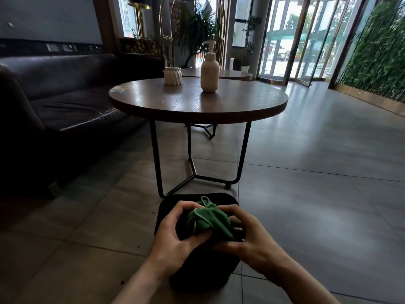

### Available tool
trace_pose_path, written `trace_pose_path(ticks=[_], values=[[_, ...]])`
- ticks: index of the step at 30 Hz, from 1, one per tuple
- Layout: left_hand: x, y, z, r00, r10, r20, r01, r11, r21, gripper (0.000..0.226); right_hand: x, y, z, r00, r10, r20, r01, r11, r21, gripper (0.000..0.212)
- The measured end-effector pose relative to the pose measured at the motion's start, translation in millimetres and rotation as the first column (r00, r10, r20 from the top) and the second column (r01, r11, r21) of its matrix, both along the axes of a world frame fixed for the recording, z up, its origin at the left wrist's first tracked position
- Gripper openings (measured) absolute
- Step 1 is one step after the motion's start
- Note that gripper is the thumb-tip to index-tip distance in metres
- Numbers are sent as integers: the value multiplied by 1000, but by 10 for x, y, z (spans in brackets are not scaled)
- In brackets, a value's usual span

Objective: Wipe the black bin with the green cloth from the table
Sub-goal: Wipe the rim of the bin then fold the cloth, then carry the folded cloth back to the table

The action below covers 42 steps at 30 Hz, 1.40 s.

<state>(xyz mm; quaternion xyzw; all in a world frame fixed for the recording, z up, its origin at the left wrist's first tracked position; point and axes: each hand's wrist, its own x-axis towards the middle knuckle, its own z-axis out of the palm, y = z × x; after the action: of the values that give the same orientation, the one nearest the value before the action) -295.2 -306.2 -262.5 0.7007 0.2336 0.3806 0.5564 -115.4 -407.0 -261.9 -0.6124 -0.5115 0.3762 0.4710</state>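
Note:
The black bin [166,210] stands on the tiled floor just in front of the round table's legs, low in the middle of the view. A bunched green cloth [210,220] sits over its top opening. My left hand [175,235] curls around the cloth's left side and the bin's near rim. My right hand [243,233] closes on the cloth from the right. Both hands grip the cloth together; most of the bin's near wall is hidden by my wrists.
A round wooden table [252,106] on thin black legs stands just beyond the bin, bearing a cream pump bottle [210,72] and a white ribbed cup [173,76]. A dark leather sofa [54,102] fills the left. Open tiled floor [317,172] stretches right toward glass doors.

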Motion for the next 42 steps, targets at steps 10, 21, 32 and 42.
trace_pose_path(ticks=[10, 21, 32, 42], values=[[-35, 136, -14, 837, 268, -477, 136, 743, 655, 61, -9, 49, -64, 793, -243, 559, 195, 970, 146, 45], [119, 18, -146, 652, 358, -669, 320, 669, 671, 63, -223, -6, -38, 456, -63, 888, 182, 983, -24, 45], [-221, -622, 1141, 497, 173, -850, 356, 853, 382, 54, -624, -571, 1165, 575, 135, 807, 198, 934, -297, 43], [-189, -1316, 4036, 500, 122, -858, 311, 899, 309, 46, -737, -1189, 3963, 611, 61, 789, 248, 932, -264, 52]])
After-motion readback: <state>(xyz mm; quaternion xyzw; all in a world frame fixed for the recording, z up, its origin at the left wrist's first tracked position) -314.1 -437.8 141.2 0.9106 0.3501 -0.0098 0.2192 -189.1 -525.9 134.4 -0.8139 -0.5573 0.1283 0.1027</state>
